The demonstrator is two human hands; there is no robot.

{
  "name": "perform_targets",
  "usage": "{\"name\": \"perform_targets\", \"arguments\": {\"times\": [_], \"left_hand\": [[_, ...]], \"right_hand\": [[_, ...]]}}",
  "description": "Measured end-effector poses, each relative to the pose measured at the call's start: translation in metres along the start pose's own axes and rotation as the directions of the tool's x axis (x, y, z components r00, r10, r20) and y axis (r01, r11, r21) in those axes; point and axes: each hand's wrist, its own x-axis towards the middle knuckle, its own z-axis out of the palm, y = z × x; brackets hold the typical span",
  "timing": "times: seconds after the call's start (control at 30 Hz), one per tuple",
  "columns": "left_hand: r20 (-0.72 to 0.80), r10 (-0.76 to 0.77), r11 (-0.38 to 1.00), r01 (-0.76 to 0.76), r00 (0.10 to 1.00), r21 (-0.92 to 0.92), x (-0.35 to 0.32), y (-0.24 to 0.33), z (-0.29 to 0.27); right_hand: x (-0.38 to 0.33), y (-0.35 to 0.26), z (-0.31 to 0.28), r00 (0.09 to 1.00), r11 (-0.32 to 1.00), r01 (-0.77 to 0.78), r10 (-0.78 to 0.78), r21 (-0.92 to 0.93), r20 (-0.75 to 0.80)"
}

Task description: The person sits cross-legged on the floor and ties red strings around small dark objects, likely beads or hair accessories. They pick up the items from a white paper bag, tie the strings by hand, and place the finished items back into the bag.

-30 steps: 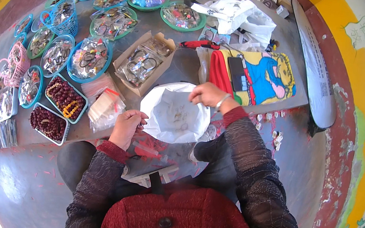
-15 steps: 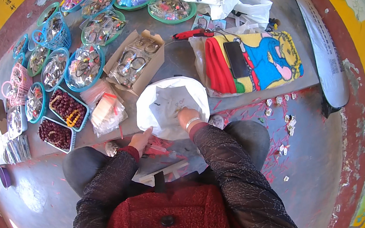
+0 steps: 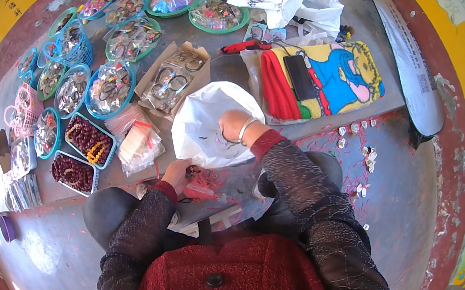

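Note:
In front of my lap stands a white, bag-like container [image 3: 194, 121], wide-mouthed, tilted, with a few small dark bits inside. My right hand [image 3: 233, 125], a silver bangle at its wrist, is down in its mouth with the fingers curled. Whatever those fingers hold is hidden. At the container's near left rim my left hand [image 3: 176, 174] is closed, its fingertips on the edge. Just right of that hand lie red plastic scraps [image 3: 200, 185] between my legs.
Several baskets of small packets, such as a blue one [image 3: 109, 90], fill the left. An open cardboard box [image 3: 173, 77] stands behind the container, clear bags [image 3: 139, 148] beside it. Back right are a colourful folded blanket [image 3: 341, 80] with a phone [image 3: 299, 76] and white plastic bags [image 3: 293, 1].
The container has tilted and its rim has shifted. My right hand has moved back and slightly left inside it, fingers curling. My left hand has shifted slightly left at the rim.

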Motion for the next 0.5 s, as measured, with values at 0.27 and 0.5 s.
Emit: {"name": "perform_targets", "arguments": {"times": [0.27,0.5], "left_hand": [[0.142,0.141,0.96,-0.1,0.98,-0.263,0.035,-0.003,0.003],[0.1,0.232,0.955,-0.207,0.967,-0.214,0.06,-0.004,0.001]], "right_hand": [[-0.085,-0.012,-0.085,1.0,0.315,0.008,-0.001,0.949,-0.008],[-0.101,-0.004,-0.063,0.993,-0.056,-0.079,0.088,0.995,0.083]]}}
